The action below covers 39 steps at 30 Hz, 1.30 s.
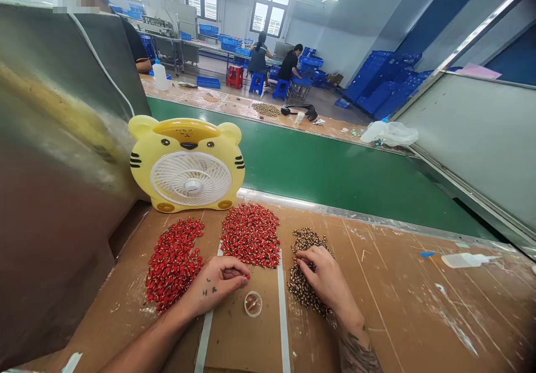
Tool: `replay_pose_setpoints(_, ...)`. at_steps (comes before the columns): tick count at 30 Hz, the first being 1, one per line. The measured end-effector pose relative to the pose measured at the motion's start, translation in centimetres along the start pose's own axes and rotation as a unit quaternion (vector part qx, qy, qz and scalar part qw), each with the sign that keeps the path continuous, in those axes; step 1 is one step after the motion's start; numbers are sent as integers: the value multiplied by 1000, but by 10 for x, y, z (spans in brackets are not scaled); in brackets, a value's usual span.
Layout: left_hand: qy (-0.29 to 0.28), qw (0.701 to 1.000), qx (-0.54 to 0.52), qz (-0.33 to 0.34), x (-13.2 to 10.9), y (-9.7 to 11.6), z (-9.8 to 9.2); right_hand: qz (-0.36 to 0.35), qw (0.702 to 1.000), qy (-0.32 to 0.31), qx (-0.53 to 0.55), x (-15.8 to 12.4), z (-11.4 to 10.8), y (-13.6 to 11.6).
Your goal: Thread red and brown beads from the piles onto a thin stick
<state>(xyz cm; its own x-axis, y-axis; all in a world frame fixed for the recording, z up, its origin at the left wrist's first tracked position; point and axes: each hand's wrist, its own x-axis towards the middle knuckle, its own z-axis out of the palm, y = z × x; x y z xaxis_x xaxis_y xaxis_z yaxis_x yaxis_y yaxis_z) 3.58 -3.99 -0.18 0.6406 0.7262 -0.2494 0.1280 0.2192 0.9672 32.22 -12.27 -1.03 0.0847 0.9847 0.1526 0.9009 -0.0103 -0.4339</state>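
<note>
My left hand is closed in a pinch, with a bit of a small red piece showing at the fingertips. Just below those fingertips sits a small round clear dish on the cardboard. My right hand rests over a pile of small gold-and-black beads, its thumb and forefinger drawn together at the pile's left side. Whatever those fingers hold is too small to tell. One heap of small red pieces lies left of my left wrist, and a second red heap lies beyond the dish.
A yellow animal-faced fan stands behind the red heaps. Past the bench runs a green belt. A metal housing bounds the left. At right lies a white squeeze bottle. Several people sit or stand farther back.
</note>
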Motion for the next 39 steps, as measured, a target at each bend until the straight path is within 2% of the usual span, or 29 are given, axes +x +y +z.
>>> replay_pose_setpoints(8, -7, 1000, 17, 16, -1, 1, 1, 30, 1000, 0, 8, 5, 13, -1)
replay_pose_setpoints(16, -1, 1000, 0, 29, 1, -9, -1, 47, 996, 40, 68, 4, 4, -10)
replay_pose_setpoints(18, 2, 999, -12, 40, 1, -9, 0, 57, 985, 55, 152, 3, 8, -20)
replay_pose_setpoints(21, 6, 998, -26, 58, 2, -8, 2, 49, 943, 63, 324, 3, 21, -44)
replay_pose_setpoints(24, 8, 996, -42, 79, 2, -7, 5, 35, 911, 50, 409, 2, 34, -68)
replay_pose_setpoints(28, 16, 994, -52, 94, 1, -6, 8, 28, 894, 28, 446, 1, 42, -83)
replay_pose_setpoints(39, 18, 990, 28, 139, -1, -4, 10, -5, 896, 14, 445, -4, 48, -84)
